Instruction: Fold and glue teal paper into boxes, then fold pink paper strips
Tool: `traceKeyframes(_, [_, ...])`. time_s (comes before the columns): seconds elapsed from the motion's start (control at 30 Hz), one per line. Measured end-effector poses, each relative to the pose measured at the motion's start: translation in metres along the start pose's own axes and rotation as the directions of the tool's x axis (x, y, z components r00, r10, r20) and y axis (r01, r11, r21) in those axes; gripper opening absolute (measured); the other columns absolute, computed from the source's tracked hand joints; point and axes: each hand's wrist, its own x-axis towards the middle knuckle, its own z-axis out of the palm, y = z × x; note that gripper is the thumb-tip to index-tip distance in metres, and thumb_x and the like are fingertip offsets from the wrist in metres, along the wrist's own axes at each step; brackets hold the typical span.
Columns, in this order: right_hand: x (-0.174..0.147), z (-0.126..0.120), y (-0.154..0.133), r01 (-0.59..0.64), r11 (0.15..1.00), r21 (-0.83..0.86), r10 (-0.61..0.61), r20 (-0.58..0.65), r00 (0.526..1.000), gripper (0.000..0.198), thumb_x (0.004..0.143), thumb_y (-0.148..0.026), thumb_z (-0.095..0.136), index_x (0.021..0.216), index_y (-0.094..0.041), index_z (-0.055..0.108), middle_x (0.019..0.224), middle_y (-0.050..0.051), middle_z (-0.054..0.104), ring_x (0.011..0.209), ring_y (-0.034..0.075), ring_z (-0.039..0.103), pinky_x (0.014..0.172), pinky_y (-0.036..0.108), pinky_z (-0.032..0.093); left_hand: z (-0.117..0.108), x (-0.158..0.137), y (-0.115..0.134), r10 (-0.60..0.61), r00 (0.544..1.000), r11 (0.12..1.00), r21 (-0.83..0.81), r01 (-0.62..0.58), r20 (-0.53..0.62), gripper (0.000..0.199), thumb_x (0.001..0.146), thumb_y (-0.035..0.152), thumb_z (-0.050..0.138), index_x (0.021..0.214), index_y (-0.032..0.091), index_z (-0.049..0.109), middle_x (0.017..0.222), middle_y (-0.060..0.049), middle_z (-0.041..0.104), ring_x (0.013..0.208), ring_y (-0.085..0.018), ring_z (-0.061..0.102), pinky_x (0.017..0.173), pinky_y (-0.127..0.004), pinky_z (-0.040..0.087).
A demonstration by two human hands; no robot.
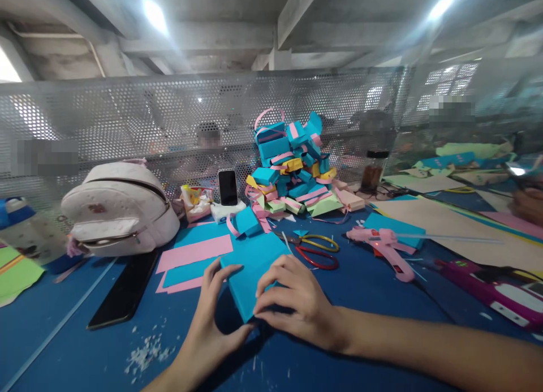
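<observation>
While the left hand (207,318) grasps the folded blue paper (244,279) at its left edge, the right hand (297,301) pinches its near corner, over the table (360,287), near the scissors (302,246).

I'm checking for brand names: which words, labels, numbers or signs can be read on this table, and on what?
No words or numbers are readable.
White, rounded backpack: small brown badge, too small to read.
Magenta-and-white, boxy device: green marking, too blurred.
Yellow, white and red packaging: any print too blurred.
Blue, boxy paper piece: no lettering visible.
</observation>
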Motion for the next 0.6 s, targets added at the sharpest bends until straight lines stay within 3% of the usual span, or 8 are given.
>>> traceKeyframes(0.6, [0.0031,0.0046,-0.0084,0.007,1.000,0.013,-0.006,-0.038,0.999,0.002,0.089,-0.024,0.070,0.087,-0.022,0.071,0.089,-0.001,0.071,0.085,0.017,0.053,0.076,0.034,0.039,0.0020,0.0013,-0.0024,0.000,1.000,0.999,-0.034,0.000,0.024,0.072,0.076,0.026,0.075,0.136,0.035,0.039,0.152,-0.009,0.028,0.148,-0.038,0.017,0.113,-0.063,0.029])
